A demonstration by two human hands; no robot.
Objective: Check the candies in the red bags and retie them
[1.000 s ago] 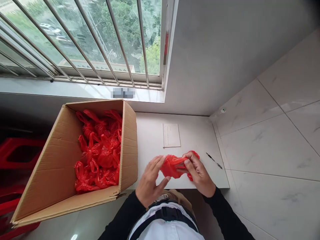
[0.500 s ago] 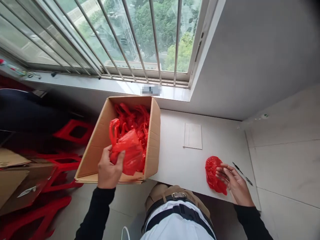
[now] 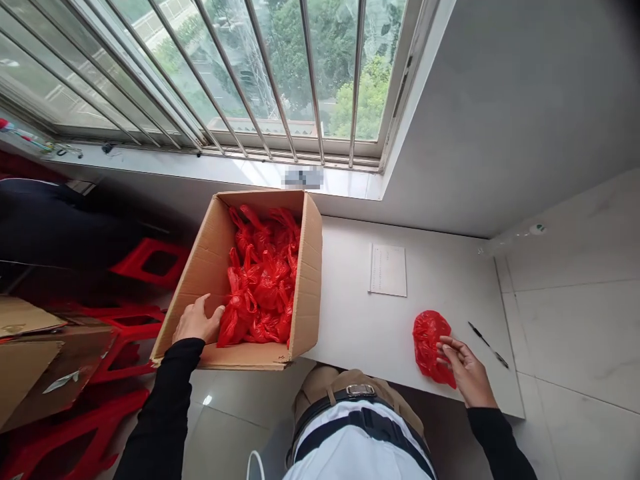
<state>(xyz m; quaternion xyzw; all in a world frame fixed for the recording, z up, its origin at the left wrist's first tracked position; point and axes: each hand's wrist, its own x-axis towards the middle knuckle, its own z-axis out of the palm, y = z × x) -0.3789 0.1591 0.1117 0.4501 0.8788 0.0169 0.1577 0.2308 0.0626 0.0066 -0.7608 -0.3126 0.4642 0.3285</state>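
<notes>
Resting inside the box, the left hand is set, fingers loosely spread, against packed bags, while one bag is pinned on the table by spread fingers of the right hand; a closing grasp seems needed.

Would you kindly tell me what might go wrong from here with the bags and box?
The red bag lies near the front edge of the table, pinned only by the right hand; it may slide off. The pen beside that hand could get knocked off. The cardboard box seems to overhang; the left hand might tip it.
</notes>
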